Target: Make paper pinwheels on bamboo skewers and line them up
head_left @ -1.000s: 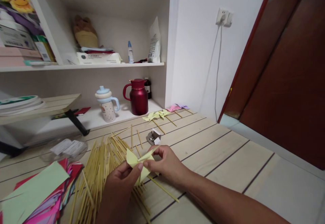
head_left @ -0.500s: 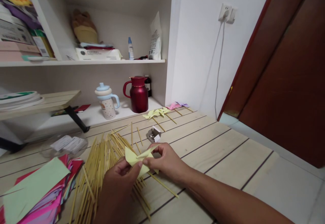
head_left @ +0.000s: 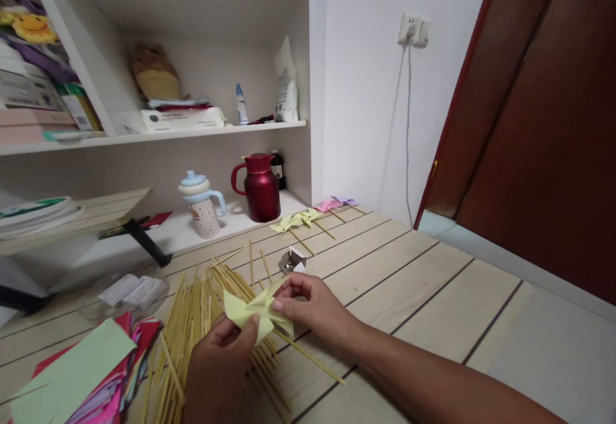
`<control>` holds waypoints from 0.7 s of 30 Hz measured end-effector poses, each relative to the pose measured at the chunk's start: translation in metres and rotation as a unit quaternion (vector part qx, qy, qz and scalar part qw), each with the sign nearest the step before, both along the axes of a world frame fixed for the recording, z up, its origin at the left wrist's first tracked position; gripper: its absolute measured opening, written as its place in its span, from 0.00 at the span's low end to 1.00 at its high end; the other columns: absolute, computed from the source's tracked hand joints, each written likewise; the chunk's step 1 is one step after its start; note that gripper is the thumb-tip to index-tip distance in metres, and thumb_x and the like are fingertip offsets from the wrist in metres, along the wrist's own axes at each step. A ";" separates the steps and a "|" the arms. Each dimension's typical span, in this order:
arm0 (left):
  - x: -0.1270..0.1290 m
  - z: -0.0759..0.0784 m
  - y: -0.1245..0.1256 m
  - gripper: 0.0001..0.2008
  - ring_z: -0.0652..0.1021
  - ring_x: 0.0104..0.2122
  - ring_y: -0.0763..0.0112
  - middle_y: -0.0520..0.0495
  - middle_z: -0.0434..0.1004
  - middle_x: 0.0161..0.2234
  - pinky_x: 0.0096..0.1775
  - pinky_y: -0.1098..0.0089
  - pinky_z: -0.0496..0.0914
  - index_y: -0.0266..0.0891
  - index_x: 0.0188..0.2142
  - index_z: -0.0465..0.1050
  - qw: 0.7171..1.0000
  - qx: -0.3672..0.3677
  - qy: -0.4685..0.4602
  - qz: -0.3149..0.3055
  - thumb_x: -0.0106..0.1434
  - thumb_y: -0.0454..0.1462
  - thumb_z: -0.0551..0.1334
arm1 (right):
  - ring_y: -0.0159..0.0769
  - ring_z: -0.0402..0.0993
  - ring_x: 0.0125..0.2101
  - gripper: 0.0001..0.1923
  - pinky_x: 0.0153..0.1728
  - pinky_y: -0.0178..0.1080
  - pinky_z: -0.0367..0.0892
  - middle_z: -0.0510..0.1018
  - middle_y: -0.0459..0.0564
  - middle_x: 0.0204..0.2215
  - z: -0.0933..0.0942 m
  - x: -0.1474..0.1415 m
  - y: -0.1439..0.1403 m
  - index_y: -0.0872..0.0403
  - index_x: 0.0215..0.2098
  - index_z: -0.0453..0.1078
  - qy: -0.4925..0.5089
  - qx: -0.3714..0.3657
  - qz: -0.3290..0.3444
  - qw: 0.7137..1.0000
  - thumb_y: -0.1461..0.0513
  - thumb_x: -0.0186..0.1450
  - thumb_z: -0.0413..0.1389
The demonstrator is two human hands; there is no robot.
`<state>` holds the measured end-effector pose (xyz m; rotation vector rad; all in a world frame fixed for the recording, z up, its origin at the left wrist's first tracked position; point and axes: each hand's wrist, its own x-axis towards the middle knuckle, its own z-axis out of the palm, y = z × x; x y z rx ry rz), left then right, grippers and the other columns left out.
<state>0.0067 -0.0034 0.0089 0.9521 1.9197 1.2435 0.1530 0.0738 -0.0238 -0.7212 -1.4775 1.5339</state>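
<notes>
Between my two hands is a pale yellow paper pinwheel [head_left: 262,312], its blades partly folded in to the middle. My left hand [head_left: 226,353] pinches its lower left side between thumb and fingers. On the other side my right hand [head_left: 308,305] grips a right-hand blade with thumb and fingertips. Right below the paper lies a heap of thin wooden sticks [head_left: 192,321], and one loose stick [head_left: 312,358] points out to the lower right. Just beyond my right hand stands a small open box [head_left: 293,259] with shiny bits in it, too small to name.
Finished-looking yellow pinwheels [head_left: 296,220] on sticks lie at the table's back edge, beside pink and purple ones [head_left: 334,203]. Coloured paper sheets [head_left: 72,369] are stacked at left. A red jug [head_left: 262,190] and a sippy cup [head_left: 205,212] stand in the shelf behind.
The pinwheel has turned and opened toward me, and both hands have shifted slightly, the left one leftward. The view has tilted a little upward.
</notes>
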 end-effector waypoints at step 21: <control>-0.008 0.022 -0.013 0.11 0.82 0.34 0.54 0.46 0.83 0.27 0.36 0.63 0.74 0.41 0.28 0.80 0.996 0.053 -0.057 0.034 0.48 0.45 0.66 | 0.32 0.68 0.23 0.06 0.29 0.36 0.62 0.74 0.43 0.18 -0.004 0.024 0.031 0.55 0.26 0.73 -0.094 0.080 -0.050 0.991 0.61 0.60 0.59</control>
